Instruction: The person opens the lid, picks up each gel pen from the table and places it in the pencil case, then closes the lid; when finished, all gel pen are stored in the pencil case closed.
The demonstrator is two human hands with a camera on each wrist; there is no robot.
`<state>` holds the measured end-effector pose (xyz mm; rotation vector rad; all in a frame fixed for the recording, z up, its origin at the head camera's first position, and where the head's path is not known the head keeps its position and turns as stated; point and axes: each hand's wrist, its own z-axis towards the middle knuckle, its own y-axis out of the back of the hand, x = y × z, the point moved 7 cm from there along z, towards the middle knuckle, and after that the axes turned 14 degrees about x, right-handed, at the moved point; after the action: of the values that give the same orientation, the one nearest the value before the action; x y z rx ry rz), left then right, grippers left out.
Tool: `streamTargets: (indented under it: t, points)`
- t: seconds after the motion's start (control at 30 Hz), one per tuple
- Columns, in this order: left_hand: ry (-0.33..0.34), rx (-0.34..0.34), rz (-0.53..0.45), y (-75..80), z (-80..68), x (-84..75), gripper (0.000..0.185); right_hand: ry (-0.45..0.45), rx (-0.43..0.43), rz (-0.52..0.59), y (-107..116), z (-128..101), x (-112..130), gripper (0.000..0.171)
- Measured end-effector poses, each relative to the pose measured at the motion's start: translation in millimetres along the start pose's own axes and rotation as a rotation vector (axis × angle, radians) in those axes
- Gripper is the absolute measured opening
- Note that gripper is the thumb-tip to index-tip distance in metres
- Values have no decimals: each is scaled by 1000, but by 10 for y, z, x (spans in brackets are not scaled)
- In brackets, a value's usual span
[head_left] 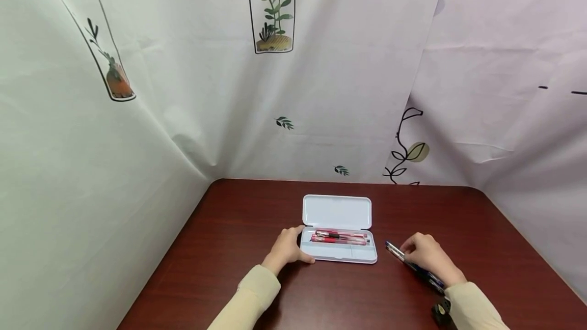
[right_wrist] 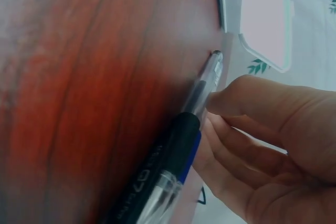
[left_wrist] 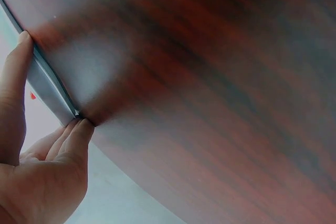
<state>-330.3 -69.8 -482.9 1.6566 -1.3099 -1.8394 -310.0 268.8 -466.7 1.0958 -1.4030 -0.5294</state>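
My right hand point(head_left: 428, 254) lay on the bench point(head_left: 229, 248), its fingers curled over a bundle of pens point(head_left: 412, 267) that stretched along the wood from just past my fingertips back under my wrist. From the right wrist view, my thumb and fingers point(right_wrist: 247, 145) pressed against the side of the pens point(right_wrist: 178, 156), whose dark grips and clear barrels pointed toward the case; I made out a black one and a blue one, though how many there were in all I could not tell. My left hand point(head_left: 286, 249) clasped the left end of the white pencil case point(head_left: 339, 256), thumb along the near edge and fingers bent around the corner. From the left wrist view, my thumb point(left_wrist: 13, 87) lay on one side of the case wall point(left_wrist: 50, 87) and my fingertips met its corner from the other. The case sat open in the middle of the bench, its lid point(head_left: 337, 212) lying back flat on the far side, and several red pens point(head_left: 340, 237) lay lengthwise in its tray. The bundle under my right hand was just to the right of the case, not touching it. Cream sleeves point(head_left: 249, 294) covered both forearms. A pale cloth printed with plants point(head_left: 275, 9) hung behind and to both sides of the bench.
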Motion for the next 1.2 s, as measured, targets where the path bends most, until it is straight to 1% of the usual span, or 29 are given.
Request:
streamTargets:
  t: [0.43,0.67,0.87,1.0,1.2]
  points:
    - [-2,-2,6,9,14,3,89,48,-14,-32,36,-6,67,15]
    - [6,4,-1,0,-4,5,89,24,-17,39,16,-25,-5,16]
    - [10,6,-6,0,-21,-11,88,37,-50,46,40,-20,-17,13]
    - [8,7,-2,1,-23,-18,87,55,-68,61,81,-3,30,12]
    - [10,3,1,6,-19,-22,87,82,-68,90,115,51,139,12]
